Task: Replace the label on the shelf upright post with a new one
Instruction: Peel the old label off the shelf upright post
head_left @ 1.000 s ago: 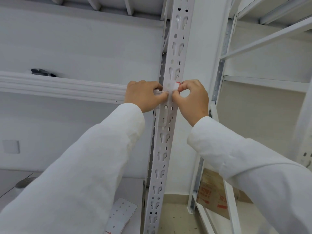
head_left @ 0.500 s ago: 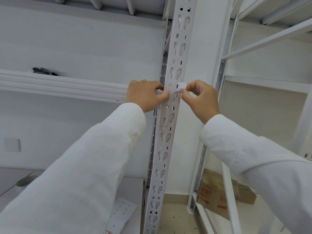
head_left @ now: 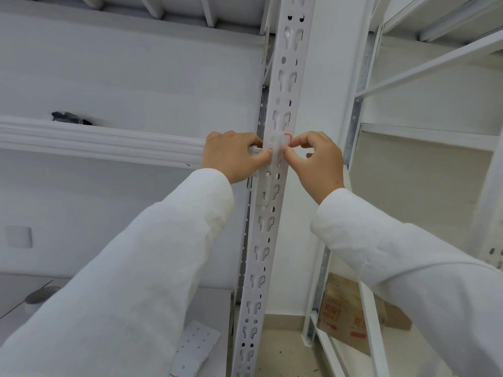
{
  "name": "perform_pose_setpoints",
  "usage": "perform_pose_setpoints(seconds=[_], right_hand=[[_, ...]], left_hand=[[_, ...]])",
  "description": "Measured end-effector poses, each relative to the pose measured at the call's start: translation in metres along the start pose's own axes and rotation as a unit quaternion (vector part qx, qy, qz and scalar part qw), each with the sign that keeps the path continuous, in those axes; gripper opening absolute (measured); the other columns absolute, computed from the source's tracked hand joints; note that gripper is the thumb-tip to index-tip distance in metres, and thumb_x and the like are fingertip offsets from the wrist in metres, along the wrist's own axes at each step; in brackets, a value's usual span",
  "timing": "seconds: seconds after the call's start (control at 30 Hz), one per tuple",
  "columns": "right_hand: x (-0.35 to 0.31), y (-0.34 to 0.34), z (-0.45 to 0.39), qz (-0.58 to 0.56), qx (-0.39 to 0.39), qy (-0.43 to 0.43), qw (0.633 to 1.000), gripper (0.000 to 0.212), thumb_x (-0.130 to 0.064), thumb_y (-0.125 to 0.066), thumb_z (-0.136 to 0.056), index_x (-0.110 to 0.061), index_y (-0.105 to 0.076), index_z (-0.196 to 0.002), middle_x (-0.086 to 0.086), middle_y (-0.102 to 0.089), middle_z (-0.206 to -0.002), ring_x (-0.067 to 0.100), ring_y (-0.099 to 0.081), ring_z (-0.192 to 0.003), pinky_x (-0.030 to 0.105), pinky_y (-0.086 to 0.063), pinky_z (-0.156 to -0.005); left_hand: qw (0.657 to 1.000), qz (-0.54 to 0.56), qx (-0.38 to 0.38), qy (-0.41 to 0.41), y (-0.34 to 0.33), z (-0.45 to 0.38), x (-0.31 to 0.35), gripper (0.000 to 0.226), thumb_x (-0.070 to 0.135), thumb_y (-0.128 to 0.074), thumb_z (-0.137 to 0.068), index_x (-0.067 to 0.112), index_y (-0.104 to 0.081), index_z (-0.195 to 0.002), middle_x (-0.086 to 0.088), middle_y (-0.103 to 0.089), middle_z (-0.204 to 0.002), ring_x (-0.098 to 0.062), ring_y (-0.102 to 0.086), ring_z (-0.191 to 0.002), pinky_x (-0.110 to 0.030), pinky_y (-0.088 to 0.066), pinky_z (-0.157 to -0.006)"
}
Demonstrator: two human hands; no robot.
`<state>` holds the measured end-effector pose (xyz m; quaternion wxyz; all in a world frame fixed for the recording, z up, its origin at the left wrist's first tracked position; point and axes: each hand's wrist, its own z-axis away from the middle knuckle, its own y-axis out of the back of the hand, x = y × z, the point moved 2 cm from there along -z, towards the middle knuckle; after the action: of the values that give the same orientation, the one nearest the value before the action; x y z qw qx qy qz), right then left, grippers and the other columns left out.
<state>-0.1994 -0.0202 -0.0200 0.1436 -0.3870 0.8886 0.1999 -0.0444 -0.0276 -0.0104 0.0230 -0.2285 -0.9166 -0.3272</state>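
A white slotted upright post (head_left: 265, 227) runs up the middle of the view. A small white label (head_left: 279, 146) with a red edge lies on its front face at hand height. My left hand (head_left: 234, 156) rests against the post's left side, its thumb tip on the label's left edge. My right hand (head_left: 317, 161) is on the right side, thumb and forefinger pinched on the label's right edge. Both sleeves are white. The label is blurred, so I cannot tell how much of it sticks to the post.
A white shelf beam (head_left: 100, 142) meets the post from the left, with a dark object (head_left: 70, 118) on the shelf. A perforated white sheet (head_left: 196, 349) lies on the lower surface. A cardboard box (head_left: 351, 314) sits under the right-hand shelving (head_left: 424, 137).
My right hand, which had drawn the label's right end away from the post, has come back in against the post face. My left hand has stayed in place.
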Motion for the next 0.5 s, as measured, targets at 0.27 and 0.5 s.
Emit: perform_pose_setpoints(seconds=[0.27,0.5], right_hand=[[-0.0002,0.0026,-0.0027,-0.022,-0.002,-0.018,1.0,0.004,-0.023,-0.064,-0.078,-0.022,-0.063,-0.075,-0.009,-0.068,-0.086,0.021,-0.065,-0.081,0.042,-0.055,-0.079],[-0.0019,0.0069,-0.0072,-0.001,0.001,-0.013,1.0,0.006,-0.024,-0.065,-0.077,-0.019,-0.064,-0.073,-0.008,-0.068,-0.076,0.013,-0.066,-0.073,0.036,-0.055,-0.077]], left_hand=[[1.0,0.009,0.006,0.0,-0.0002,0.0004,-0.0007,0.036,0.052,-0.044,-0.087,0.027,-0.064,-0.106,0.0,-0.068,-0.097,-0.021,-0.056,-0.102,-0.034,-0.03,-0.094],[1.0,0.009,0.005,0.001,-0.001,0.0002,-0.0011,0.037,0.052,-0.044,-0.087,0.027,-0.063,-0.106,0.001,-0.069,-0.097,-0.021,-0.056,-0.102,-0.035,-0.03,-0.094]])
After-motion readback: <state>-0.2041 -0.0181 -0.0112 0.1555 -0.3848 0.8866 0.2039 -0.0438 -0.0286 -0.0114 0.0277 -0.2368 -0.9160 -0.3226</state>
